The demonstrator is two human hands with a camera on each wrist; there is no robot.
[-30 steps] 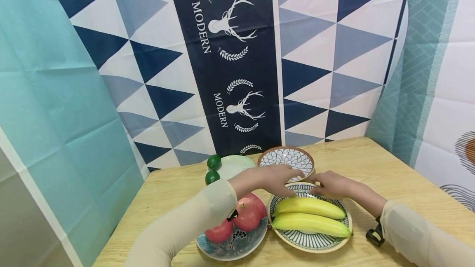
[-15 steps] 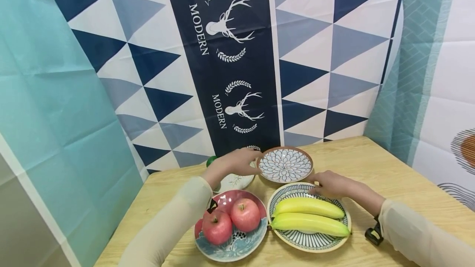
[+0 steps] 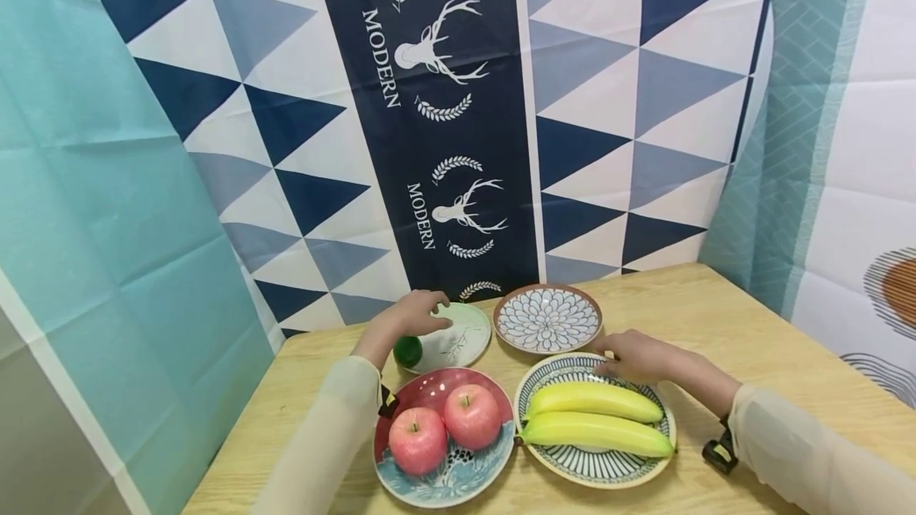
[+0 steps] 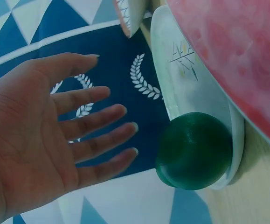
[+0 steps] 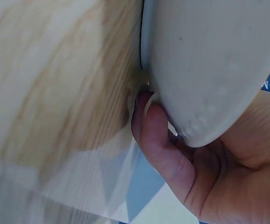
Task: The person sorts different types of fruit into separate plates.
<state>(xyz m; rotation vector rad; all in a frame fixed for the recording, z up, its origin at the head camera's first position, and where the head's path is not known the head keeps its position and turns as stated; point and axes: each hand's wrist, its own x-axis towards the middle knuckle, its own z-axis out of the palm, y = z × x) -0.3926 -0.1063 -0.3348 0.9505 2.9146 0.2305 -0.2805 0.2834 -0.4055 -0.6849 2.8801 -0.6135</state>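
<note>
Two hands among four plates. The left hand (image 3: 411, 314) is raised above the far left part of the pale green plate (image 3: 465, 338), its fingers spread and apart, holding nothing. The green fruit (image 3: 408, 351) rests at the edge of that plate, just below this hand and not touched by it; the left wrist view confirms the gap. The hand screens part of the plate in the head view, so whether more fruit lies behind it cannot be told.

The right hand (image 3: 640, 356) grips the far rim of the banana plate (image 3: 587, 467), fingers curled beneath it; its thumb is poorly shown in the right wrist view. Nearer the body than this hand lie the upper banana (image 3: 594, 401) and the lower banana (image 3: 597, 434), side by side. Beyond its fingertips stands the flower-patterned plate (image 3: 548, 319).

Below the left hand, toward the body, the red-and-blue plate (image 3: 468, 479) carries the left apple (image 3: 418, 441) and the right apple (image 3: 472, 416).

State of progress, as judged: apples, bananas and the visible green fruit are all seated on plates, so the arrangement appears well advanced. The banana plate stands unlifted; what remains is not settled by this layout.
</note>
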